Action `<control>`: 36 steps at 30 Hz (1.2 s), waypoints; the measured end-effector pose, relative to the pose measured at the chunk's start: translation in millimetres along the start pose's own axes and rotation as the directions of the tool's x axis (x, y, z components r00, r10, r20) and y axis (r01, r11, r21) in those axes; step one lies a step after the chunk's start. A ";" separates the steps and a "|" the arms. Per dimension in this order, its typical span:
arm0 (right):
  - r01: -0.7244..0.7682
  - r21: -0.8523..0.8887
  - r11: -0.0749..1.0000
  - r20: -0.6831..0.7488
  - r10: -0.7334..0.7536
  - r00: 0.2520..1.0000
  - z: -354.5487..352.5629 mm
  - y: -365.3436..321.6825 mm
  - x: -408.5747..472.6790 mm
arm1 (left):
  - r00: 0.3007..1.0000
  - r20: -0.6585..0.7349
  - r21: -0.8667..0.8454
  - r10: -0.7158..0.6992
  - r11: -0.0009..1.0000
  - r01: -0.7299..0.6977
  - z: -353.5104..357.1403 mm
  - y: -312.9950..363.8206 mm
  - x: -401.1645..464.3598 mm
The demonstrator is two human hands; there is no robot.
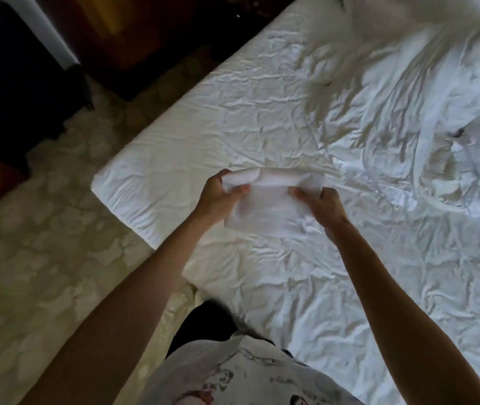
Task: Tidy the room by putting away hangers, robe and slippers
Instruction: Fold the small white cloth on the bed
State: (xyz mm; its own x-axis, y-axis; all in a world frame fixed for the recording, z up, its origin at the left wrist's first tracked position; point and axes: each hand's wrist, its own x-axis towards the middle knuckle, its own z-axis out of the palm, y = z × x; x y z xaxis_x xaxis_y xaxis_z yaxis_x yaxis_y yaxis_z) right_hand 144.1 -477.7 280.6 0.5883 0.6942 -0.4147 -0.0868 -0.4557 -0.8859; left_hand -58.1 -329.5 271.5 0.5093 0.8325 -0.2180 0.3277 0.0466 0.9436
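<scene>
A white folded piece of cloth (271,200) hangs just above the bed's near corner, blurred; I cannot tell whether it is the robe or a slipper wrap. My left hand (218,197) grips its left end with fingers curled over the top edge. My right hand (320,203) pinches its right end. No hangers or slippers are in view.
The bed (233,127) with a wrinkled white sheet fills the middle and right. A bunched white duvet (437,135) lies at the far right. Pale patterned carpet (43,244) covers the floor on the left, with dark wooden furniture (122,33) beyond it.
</scene>
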 end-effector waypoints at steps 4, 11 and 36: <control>0.068 -0.071 0.995 0.213 -0.051 0.976 100.5 -40.0 -5.9 | 0.973 -0.226 -0.023 -0.039 0.999 0.035 -100.9 -16.3 -42.6; 0.278 -0.181 0.943 0.604 -0.116 0.788 345.9 -99.3 -54.8 | 0.778 -0.607 -0.194 -0.165 0.979 0.056 -303.8 -84.1 -156.6; 0.434 -0.251 0.865 0.911 0.059 0.408 1082.2 -143.6 -290.7 | 0.121 -0.897 -0.435 -0.426 0.898 -0.069 -873.9 -307.5 -375.0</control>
State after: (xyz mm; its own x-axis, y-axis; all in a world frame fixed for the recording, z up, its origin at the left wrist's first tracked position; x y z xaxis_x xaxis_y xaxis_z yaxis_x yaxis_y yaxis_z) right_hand -884.5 -11.0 303.4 -0.4972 0.7643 -0.4107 0.3819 -0.2322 -0.8945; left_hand -1045.3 -173.7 280.7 -0.7917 0.5756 -0.2045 -0.0876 0.2244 0.9706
